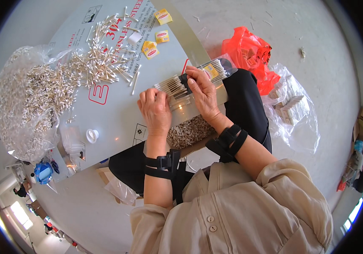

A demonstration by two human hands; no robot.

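Observation:
A row of cotton swabs (171,86) lies side by side at the table's near edge, between my hands. My left hand (154,111) is at the row's near left end, fingers curled and closed; whatever they pinch is hidden. My right hand (204,94) is at the row's right end, its bent fingers and thumb close together by a black piece (183,80); what they grip is hidden. Just beyond it lies a clear pack of swabs (216,70) with a yellow card. Below my hands, an open box (188,150) full of loose swabs rests by my lap.
Loose swabs (99,65) spill over the table (122,101) from a big clear bag (10,101) at left. Yellow cards (150,50) and a white round cap (92,135) lie there too. A red plastic bag (249,46) and a clear bag of white packs (293,108) are at right.

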